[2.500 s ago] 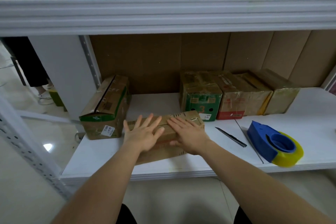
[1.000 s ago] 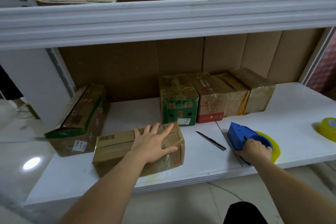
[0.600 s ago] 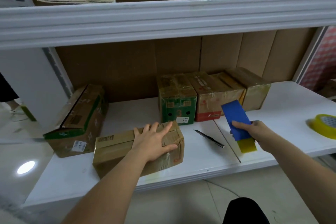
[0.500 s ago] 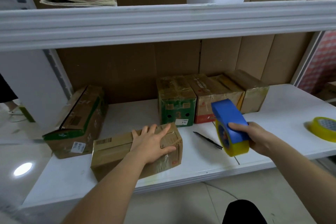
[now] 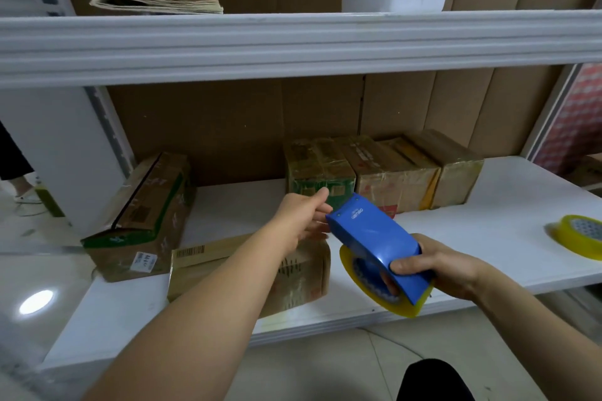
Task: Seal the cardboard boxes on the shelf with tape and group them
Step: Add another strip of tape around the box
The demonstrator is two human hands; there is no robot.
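A person's right hand (image 5: 446, 273) grips a blue tape dispenser (image 5: 374, 244) over the unsealed box (image 5: 228, 257) at the shelf (image 5: 488, 238) front; left hand (image 5: 303, 218) fingers reach its nose, pinch unclear. Four taped boxes (image 5: 381, 169) stand grouped behind; two remain.

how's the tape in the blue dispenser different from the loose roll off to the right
The tape in the blue dispenser is mounted and stands on edge, raised above the shelf in the right hand; the loose roll lies flat on the shelf, bare and untouched. The left hand reaches to the dispenser's front end; nothing is near the loose roll. Both are yellowish translucent tape.
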